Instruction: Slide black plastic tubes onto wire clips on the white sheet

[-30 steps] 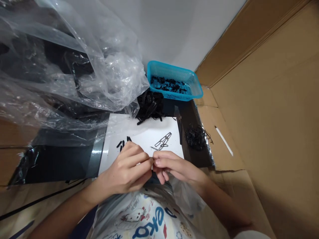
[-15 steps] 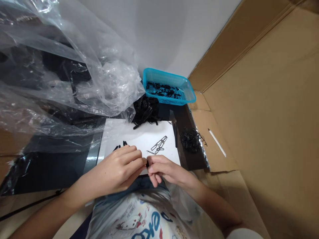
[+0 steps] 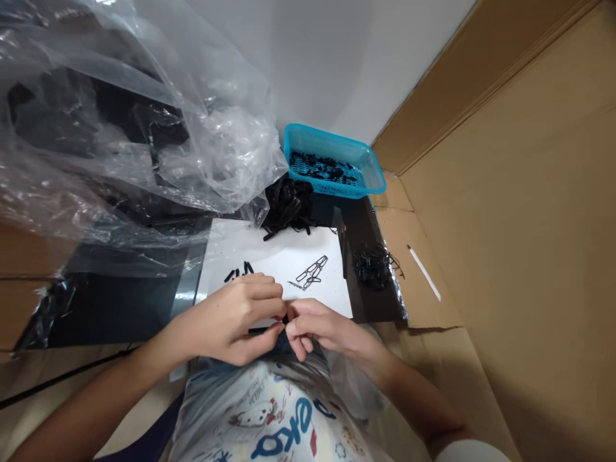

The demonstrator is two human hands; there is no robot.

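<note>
My left hand (image 3: 245,314) and my right hand (image 3: 312,324) meet over the front edge of a white sheet (image 3: 269,247). Between their fingertips shows a small black piece (image 3: 285,319), mostly hidden by the fingers. My right hand pinches it between thumb and forefinger, its other fingers curled. The bent left fingers and thumb close on it from the other side. Beyond my left hand lie several short black strips (image 3: 239,271). Thin dark wire-like loops (image 3: 312,273) rest on the sheet beyond my right hand.
A blue basket (image 3: 337,133) with black pieces stands at the back. In front of it is a heap of black strips (image 3: 289,204). Clear plastic (image 3: 226,154) covers the left. A black tangled pile (image 3: 373,266) and a white pen-like stick (image 3: 424,273) lie right, beside cardboard (image 3: 524,192).
The left thumb has dropped away from the forefinger, widening the gap between them. My right hand keeps its pinch. The view has shifted slightly.
</note>
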